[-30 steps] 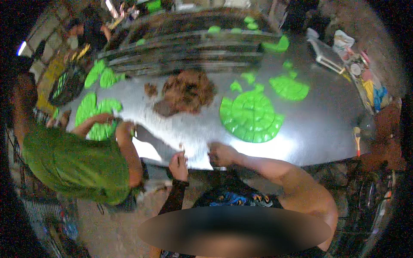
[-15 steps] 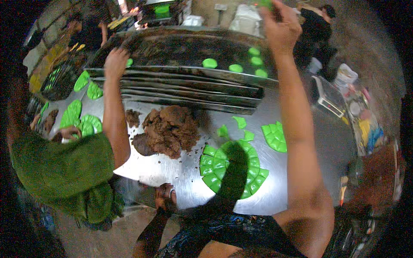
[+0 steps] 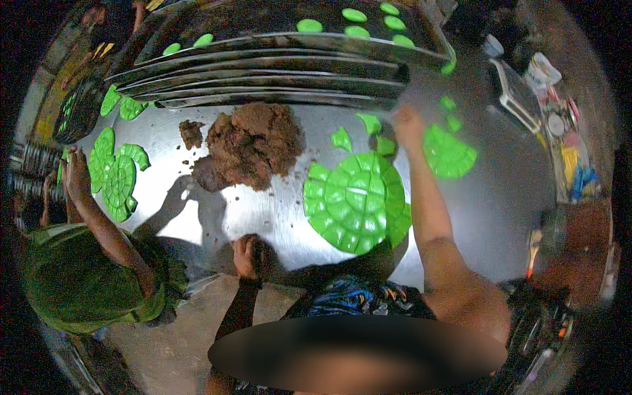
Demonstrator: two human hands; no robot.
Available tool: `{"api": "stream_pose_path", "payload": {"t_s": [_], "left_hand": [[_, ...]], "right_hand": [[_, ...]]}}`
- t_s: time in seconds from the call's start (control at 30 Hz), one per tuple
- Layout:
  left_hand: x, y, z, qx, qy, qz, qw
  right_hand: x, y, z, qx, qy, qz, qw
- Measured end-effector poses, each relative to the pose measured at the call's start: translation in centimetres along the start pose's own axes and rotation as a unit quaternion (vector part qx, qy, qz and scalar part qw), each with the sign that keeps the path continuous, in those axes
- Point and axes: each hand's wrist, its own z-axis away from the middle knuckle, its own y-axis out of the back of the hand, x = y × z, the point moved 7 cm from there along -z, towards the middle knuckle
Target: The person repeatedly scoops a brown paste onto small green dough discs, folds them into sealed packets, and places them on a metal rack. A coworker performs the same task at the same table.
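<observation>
My right hand (image 3: 409,125) is low over the metal table (image 3: 500,217), just past the near right corner of the stacked trays. Motion smears its fingers. Beside it lie loose green dough pieces (image 3: 370,123) and a smaller cut slab of green dough (image 3: 449,153). A larger round of glossy green dough (image 3: 355,201), scored into many segments, is in front of me. At the table's near edge my left hand (image 3: 246,258) has curled fingers; what they hold, if anything, is hidden in shadow. A crumbly brown mound of paste (image 3: 253,145) sits farther in, left of the round.
Dark baking trays (image 3: 263,72) are stacked across the far side, with several green discs (image 3: 309,26) on top. A co-worker in a green shirt (image 3: 99,276) works at left beside more green dough (image 3: 118,184). A brush (image 3: 532,253) lies at the right edge.
My right hand has come down from above the far tray to the table, and the green piece it held no longer shows there. More discs show on the tray. The view has tilted downward.
</observation>
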Motion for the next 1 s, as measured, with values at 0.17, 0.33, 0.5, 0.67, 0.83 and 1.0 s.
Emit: {"api": "stream_pose_path", "payload": {"t_s": [0.17,0.33,0.5,0.67,0.83,1.0], "left_hand": [[-0.5,0.0,-1.2,0.026,0.089,0.135,0.986],[2.1,-1.2,-4.8,0.002,0.308,0.399,0.864],[11.8,6.4,-9.8,0.111,0.011,0.300,0.947],[10.8,9.5,-7.8,0.128,0.189,0.403,0.886],[8.7,6.0,-4.0,0.086,0.296,0.472,0.826],[6.0,3.7,-1.4,0.003,0.178,0.217,0.960]], "right_hand": [[4.2,-4.1,7.5,-0.085,-0.010,0.079,0.993],[-5.9,-0.1,9.0,-0.156,0.001,-0.209,0.965],[-19.3,2.4,20.6,-0.367,0.170,-0.316,0.858],[-25.6,4.5,29.5,-0.343,-0.022,-0.360,0.867],[-23.3,4.5,33.1,-0.404,-0.133,-0.396,0.814],[-21.6,4.4,33.7,-0.273,0.286,-0.205,0.895]]}}
